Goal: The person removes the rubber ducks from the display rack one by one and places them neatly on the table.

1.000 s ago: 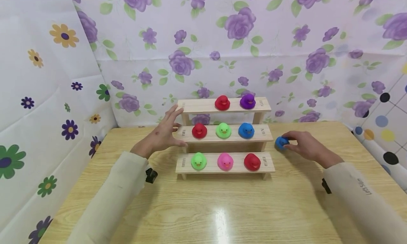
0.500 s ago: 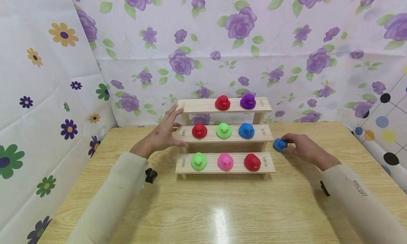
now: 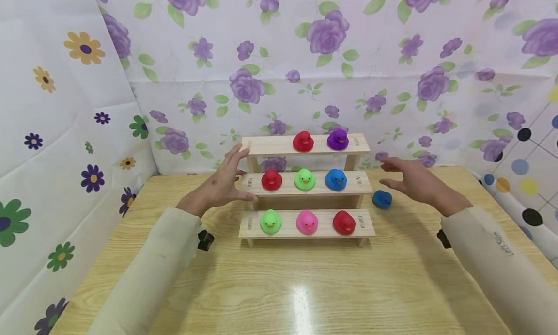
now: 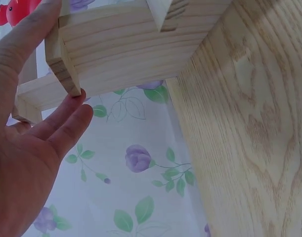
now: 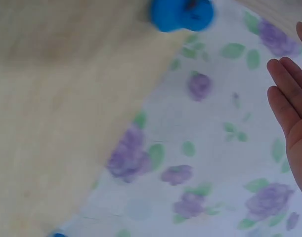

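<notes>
A three-tier wooden display stand (image 3: pixel 301 201) stands on the table. My left hand (image 3: pixel 222 184) holds its left end: the thumb is at the middle plank's front edge, and in the left wrist view a fingertip touches the other edge. My right hand (image 3: pixel 416 182) is raised beside the stand's right end, thumb and fingers apart, holding nothing. Just below it, a blue rubber duck (image 3: pixel 382 199) sits on the table, turned to the right. In the right wrist view this blue duck is blurred at the top, apart from the hand.
Rubber ducks sit on the tiers: red (image 3: pixel 302 141) and purple (image 3: pixel 337 139) on top; red, green (image 3: pixel 304 179) and blue (image 3: pixel 336 180) in the middle; green, pink (image 3: pixel 307 222) and red at the bottom. Flowered cloth (image 3: pixel 287 83) hangs behind the table (image 3: pixel 279 286).
My right hand was pinching the blue duck and shifted it slightly left, turning it. Now it has let go and lifted upward. The left hand stays at the stand.
</notes>
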The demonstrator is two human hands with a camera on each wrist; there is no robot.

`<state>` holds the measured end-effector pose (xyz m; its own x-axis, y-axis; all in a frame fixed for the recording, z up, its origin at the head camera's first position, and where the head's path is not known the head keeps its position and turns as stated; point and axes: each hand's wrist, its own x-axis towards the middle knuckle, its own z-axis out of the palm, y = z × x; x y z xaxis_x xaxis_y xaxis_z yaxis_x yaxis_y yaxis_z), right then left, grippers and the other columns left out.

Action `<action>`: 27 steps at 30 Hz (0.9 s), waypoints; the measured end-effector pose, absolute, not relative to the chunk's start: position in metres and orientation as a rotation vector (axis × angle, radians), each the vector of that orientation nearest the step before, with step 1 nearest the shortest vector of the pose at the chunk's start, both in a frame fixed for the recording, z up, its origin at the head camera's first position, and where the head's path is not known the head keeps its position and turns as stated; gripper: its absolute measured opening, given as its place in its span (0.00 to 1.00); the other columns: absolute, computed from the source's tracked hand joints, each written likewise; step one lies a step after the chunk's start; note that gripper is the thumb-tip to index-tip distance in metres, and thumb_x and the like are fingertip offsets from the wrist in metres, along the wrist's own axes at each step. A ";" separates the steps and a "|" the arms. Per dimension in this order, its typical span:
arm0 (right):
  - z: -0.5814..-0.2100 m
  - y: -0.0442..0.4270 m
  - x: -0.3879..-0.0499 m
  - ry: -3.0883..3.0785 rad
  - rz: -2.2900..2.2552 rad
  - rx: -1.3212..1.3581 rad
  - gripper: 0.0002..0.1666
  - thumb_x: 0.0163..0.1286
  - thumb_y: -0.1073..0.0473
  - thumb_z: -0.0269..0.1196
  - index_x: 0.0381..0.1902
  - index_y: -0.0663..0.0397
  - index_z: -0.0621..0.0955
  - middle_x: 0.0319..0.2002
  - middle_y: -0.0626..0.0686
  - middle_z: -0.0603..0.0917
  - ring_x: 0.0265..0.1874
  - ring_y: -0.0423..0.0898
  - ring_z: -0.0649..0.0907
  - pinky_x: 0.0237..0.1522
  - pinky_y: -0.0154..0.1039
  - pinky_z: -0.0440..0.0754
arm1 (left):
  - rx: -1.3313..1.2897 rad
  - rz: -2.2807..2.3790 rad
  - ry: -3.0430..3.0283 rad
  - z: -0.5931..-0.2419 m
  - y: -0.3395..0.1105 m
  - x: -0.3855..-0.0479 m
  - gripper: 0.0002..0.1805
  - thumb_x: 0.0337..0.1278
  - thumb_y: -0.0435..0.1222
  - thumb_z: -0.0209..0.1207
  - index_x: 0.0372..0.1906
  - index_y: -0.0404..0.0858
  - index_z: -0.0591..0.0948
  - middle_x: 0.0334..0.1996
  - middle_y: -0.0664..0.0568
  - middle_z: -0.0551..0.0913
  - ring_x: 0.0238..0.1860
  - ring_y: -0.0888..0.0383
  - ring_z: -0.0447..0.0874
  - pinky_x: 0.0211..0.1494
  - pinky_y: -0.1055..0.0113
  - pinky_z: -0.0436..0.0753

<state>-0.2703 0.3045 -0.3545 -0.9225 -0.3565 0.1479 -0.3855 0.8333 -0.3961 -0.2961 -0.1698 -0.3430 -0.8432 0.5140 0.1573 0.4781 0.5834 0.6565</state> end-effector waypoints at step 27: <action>-0.272 0.243 -0.287 -2.805 0.548 0.724 0.40 0.72 0.49 0.65 0.73 0.64 0.67 0.68 0.65 0.71 0.68 0.64 0.68 0.67 0.62 0.65 | 0.858 1.136 2.735 -0.342 -0.169 -0.295 0.66 0.42 0.33 0.79 0.79 0.41 0.44 0.79 0.48 0.28 0.61 0.37 0.73 0.61 0.47 0.76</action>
